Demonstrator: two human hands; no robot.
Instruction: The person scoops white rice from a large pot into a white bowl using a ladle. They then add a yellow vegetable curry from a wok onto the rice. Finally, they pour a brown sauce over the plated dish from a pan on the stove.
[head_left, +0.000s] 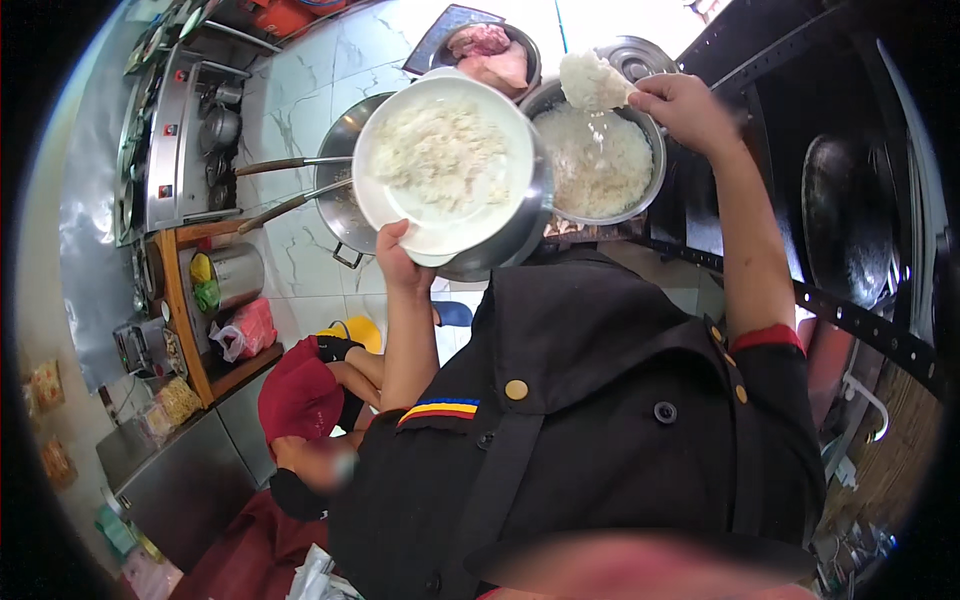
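My left hand (405, 259) grips the near rim of a white bowl (420, 229), tilted so its inside shows. Loose cooked rice (442, 154) covers much of the bowl's bottom. Fingers of my right hand (686, 109) close around the short end of a serving paddle (630, 94), whose blade is hidden under a clump of rice (589, 79). The clump is above a round metal pot (660, 169) of cooked rice (596, 165). A few grains show in the air below the clump. Under the bowl, partly hidden, is a large metal pot (517, 244).
Left of the bowl stands a wide wok (337, 221) with two wooden-handled utensils (281, 206). Raw meat (495, 64) fills a metal basin beyond. A metal lid (637, 56) lies behind the rice pot. A person in red (304, 386) is low at my left, near a stove (169, 142).
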